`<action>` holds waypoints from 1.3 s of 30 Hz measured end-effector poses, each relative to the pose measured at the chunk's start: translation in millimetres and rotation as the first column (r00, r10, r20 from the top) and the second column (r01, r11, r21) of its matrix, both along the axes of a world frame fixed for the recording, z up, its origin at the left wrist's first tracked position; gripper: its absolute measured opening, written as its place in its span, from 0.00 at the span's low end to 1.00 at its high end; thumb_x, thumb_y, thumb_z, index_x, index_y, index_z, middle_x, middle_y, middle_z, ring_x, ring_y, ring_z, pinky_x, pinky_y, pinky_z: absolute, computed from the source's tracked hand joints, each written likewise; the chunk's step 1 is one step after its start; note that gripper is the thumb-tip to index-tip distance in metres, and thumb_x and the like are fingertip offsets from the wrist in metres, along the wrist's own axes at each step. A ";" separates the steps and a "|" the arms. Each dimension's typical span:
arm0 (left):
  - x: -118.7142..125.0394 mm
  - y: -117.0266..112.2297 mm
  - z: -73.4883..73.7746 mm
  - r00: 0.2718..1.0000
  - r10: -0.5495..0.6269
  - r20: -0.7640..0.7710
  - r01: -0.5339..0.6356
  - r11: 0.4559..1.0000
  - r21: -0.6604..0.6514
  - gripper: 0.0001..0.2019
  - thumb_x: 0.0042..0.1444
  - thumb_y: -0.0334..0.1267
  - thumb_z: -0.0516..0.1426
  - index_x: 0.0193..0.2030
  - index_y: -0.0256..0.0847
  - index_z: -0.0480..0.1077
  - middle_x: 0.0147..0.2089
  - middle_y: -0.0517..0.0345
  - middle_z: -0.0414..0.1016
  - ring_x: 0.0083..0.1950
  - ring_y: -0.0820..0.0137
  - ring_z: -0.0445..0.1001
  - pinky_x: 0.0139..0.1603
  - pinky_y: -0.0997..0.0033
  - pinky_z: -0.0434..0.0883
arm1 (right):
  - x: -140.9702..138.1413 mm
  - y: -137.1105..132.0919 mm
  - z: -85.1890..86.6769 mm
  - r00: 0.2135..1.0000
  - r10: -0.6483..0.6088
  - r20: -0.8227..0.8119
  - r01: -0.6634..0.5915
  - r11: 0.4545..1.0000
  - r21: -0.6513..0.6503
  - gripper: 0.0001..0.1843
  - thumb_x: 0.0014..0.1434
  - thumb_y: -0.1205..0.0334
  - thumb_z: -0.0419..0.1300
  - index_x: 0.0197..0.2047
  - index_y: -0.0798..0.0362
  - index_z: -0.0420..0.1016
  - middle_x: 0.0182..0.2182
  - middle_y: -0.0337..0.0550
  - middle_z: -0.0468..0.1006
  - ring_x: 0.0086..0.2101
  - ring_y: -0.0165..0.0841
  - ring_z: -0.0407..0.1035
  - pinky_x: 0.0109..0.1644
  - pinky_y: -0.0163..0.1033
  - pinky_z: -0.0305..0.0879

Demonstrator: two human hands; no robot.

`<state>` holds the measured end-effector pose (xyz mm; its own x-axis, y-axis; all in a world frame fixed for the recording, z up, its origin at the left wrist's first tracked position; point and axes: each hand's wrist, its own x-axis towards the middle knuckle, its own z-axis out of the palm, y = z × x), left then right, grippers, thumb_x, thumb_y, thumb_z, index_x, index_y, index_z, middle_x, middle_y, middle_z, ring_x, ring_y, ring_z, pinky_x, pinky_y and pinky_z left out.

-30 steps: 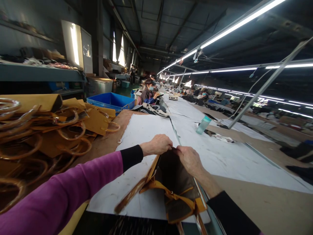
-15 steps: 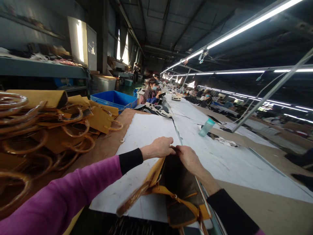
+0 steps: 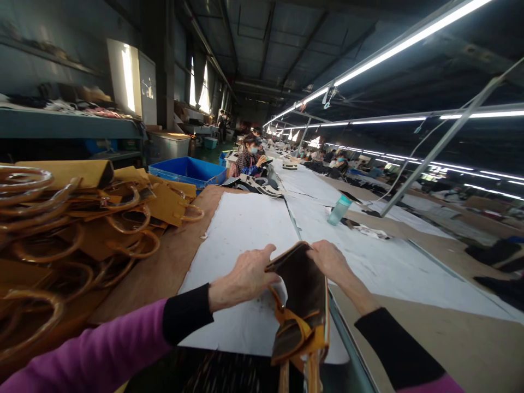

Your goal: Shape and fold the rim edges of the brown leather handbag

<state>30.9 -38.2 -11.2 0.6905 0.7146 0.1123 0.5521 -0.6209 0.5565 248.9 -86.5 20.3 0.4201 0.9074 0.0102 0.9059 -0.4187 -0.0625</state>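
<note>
A handbag (image 3: 305, 278) with tan outer parts and a dark brown lining is tilted between my hands over the white-covered table. My right hand (image 3: 331, 262) pinches its upper right corner. At the upper left edge, my left hand (image 3: 248, 275) has the bag's rim between thumb and fingers; part of this grip is hidden. A tan strap (image 3: 301, 322) lies across the bag's lower part. Glossy brown handles (image 3: 313, 371) hang from the bag at the bottom of the view.
Several tan bags (image 3: 92, 221) with glossy ring handles are heaped at left on a brown board. Beyond them stands a blue bin (image 3: 188, 170). A teal bottle (image 3: 339, 210) and a metal post (image 3: 438, 150) are to the right. A co-worker (image 3: 249, 155) sits further along.
My hands, together at the bag's top edge before, have moved apart. The bag's mouth is spread wider, and its handle has swung from the left to hang below.
</note>
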 end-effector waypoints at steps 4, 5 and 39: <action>-1.9 52.4 0.0 0.963 -0.238 0.129 0.262 0.941 -0.213 0.11 0.43 0.29 0.54 0.35 0.39 0.72 0.31 0.61 0.74 0.35 0.69 0.71 0.32 0.75 0.64 | 5.5 -16.0 5.5 0.998 0.055 -0.017 -0.055 0.998 -0.012 0.11 0.56 0.60 0.53 0.23 0.52 0.68 0.22 0.39 0.68 0.26 0.31 0.62 0.29 0.36 0.47; -4.0 67.1 -0.9 0.932 -0.300 0.204 0.351 0.889 -0.294 0.11 0.42 0.29 0.54 0.34 0.38 0.72 0.30 0.62 0.74 0.34 0.70 0.71 0.32 0.76 0.64 | 5.3 -18.8 5.4 0.997 0.076 -0.023 -0.077 0.997 -0.012 0.12 0.56 0.60 0.53 0.22 0.51 0.67 0.21 0.38 0.68 0.26 0.30 0.61 0.29 0.36 0.47; 11.8 40.0 -5.6 0.925 -0.375 -0.064 0.332 0.715 0.616 0.10 0.56 0.26 0.51 0.45 0.39 0.62 0.49 0.54 0.67 0.47 0.67 0.65 0.50 0.69 0.63 | -10.3 -14.5 -18.4 0.995 0.059 -0.083 -0.059 0.998 0.001 0.13 0.58 0.58 0.50 0.23 0.51 0.64 0.23 0.39 0.67 0.27 0.31 0.60 0.29 0.36 0.46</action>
<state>42.7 1.9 -16.8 0.8550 0.1857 0.4842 0.2015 -0.9793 0.0197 238.7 -100.9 1.8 0.3648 0.9308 -0.0236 0.9209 -0.3644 -0.1384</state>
